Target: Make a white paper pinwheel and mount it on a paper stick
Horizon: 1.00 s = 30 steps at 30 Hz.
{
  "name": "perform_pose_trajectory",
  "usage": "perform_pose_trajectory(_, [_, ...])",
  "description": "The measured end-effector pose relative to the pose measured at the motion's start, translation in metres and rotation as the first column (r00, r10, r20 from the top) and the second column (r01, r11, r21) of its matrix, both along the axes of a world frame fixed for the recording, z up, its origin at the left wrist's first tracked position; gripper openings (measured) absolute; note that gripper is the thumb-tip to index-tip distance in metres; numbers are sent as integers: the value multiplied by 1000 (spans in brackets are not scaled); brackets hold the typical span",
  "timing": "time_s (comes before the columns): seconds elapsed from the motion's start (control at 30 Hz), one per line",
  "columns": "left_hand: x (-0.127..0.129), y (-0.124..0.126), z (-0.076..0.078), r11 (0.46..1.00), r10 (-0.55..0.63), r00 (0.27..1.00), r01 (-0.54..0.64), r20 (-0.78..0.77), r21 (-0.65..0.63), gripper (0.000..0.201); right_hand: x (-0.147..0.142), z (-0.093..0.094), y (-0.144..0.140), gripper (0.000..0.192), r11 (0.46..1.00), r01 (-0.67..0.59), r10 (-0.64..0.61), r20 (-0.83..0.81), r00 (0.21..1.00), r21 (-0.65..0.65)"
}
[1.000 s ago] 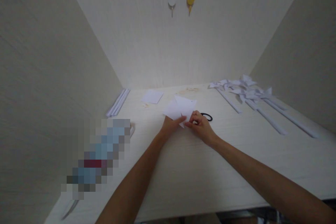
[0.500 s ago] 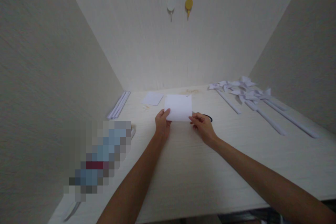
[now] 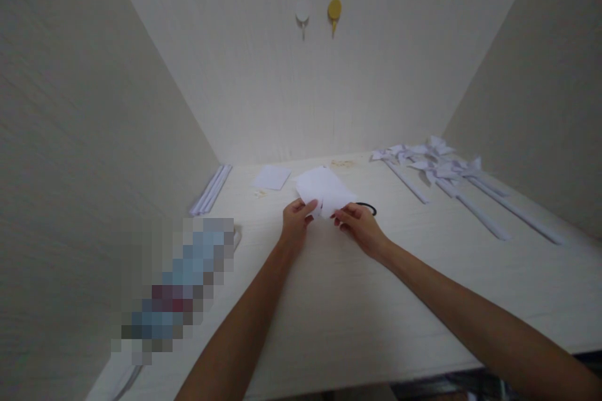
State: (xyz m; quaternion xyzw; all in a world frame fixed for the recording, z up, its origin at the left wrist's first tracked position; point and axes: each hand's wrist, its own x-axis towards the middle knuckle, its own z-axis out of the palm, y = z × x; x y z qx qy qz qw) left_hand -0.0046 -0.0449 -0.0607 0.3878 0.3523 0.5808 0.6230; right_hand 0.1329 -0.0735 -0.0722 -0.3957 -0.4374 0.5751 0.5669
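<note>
We sit at a big pale worktop (image 3: 329, 301) with plain walls on three sides. Far off on our right lies a heap of white paper pinwheels (image 3: 430, 160) with long white sticks (image 3: 489, 213) pointing toward us. At the back on the left, some more white sticks (image 3: 211, 188) lie close along the wall. A small flat sheet (image 3: 271, 177) lies near them, apart from our hands. Two round hooks hang on the back wall, a white hook (image 3: 302, 11) and a yellow hook (image 3: 334, 10) side by side. In the middle, just above the worktop, we hold the white paper (image 3: 324, 189). Our left hand (image 3: 295, 225) pinches its near left edge, thumb on top. Our right hand (image 3: 360, 225) pinches the near right edge, thumb and fingers closed on it. The paper bends and lifts between the hands, so we think it is very light, thin and floppy. It would tear or crease if pulled hard. We think the edges and corners are the best place to hold it, with a soft pinch. A small black hair band (image 3: 367, 207) lies on the worktop just behind our right hand, partly hidden by the paper.
</note>
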Motion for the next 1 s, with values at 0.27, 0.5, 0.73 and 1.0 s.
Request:
perform_pose_trajectory(0.27, [4, -6, -1, 987, -154, 981, 157, -115, 19, 15, -2, -4, -1, 22, 998, 22, -29, 136, 990, 51])
perform_pose_trajectory(0.5, [4, -4, -4, 999, -51, 980, 53, -194, 4, 18, 0, -4, 0, 19, 997, -8, -6, 167, 986, 82])
perform_pose_trajectory(0.73, [3, -1, -7, 1000, -13, 978, 17, -207, 20, 15, 0, 0, -1, 14, 989, -79, 37, 308, 951, 126])
perform_pose_trajectory(1.0, [4, -3, -4, 1000, 7, 977, -2, -215, 24, 16, -1, 2, -2, 9, 993, -48, 12, 312, 950, 109])
